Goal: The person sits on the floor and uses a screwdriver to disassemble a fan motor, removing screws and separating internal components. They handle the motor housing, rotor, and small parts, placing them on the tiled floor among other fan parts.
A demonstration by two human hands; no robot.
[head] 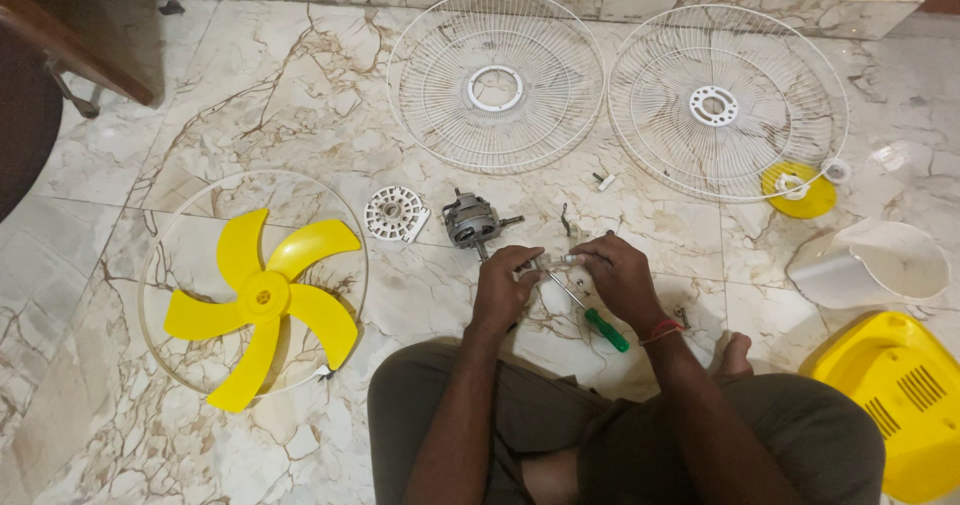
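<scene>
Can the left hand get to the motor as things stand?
Probably yes. The motor lies on bare floor just beyond the left hand, nothing between them, though that hand and the right hand are busy with a small part.

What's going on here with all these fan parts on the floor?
A person sits on the marble floor with a fan in pieces around them. Their left hand and right hand together hold a small clear part, above a green-handled screwdriver. The motor lies just beyond the hands. The yellow blade lies to the left, two white wire guards further out.
</scene>
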